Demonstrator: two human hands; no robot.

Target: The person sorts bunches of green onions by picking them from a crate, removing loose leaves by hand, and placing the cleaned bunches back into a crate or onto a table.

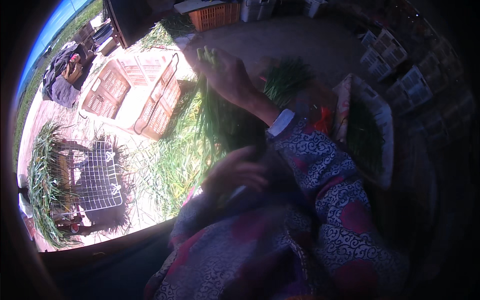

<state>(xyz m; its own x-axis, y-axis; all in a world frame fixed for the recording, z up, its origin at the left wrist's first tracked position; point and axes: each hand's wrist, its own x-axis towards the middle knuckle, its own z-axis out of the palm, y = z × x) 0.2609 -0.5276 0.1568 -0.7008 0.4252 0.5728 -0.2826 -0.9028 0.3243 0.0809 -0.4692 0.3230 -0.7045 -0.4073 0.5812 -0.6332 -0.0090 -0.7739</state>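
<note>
Raised in front of me, my right hand is closed round a bunch of chives. The pale cut ends poke out above the fist, and the long green leaves hang down below it. Lower and closer to my body, my left hand is slightly blurred, its fingers stretched out and nothing seen in them. It is near the hanging leaves; whether it touches them I cannot tell. Loose green leaves litter the sunlit ground beneath. Another bundle of chives lies beyond my right wrist.
An orange-pink plastic crate stands at the left, with a white wire rack nearer, leaves heaped along its side. On the right, a pale tub contains more greens. Further crates line the back, and white baskets sit far right.
</note>
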